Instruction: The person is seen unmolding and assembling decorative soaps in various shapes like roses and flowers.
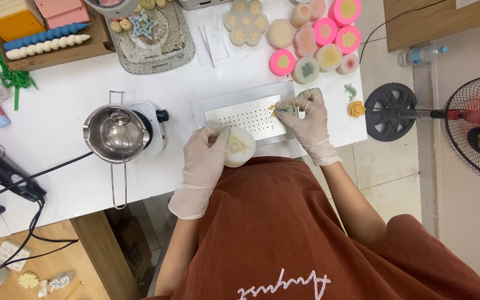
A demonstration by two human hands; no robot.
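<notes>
My left hand [204,161], in a pale glove, grips a round white candle [240,147] with a cream flower shape on top, at the table's front edge. My right hand [308,119], also gloved, pinches thin tweezers [285,109] that hold a small yellow wax piece [273,108] over a perforated metal plate [245,114]. The candle sits just below that plate.
A steel melting pot [115,133] with a long handle rests on a small white hot plate [152,123] to the left. Several pink, cream and green candles [318,39] stand at the back right. A grey tray [151,39], twisted candles [45,41], cables [29,183] and a floor fan [473,128] surround the table.
</notes>
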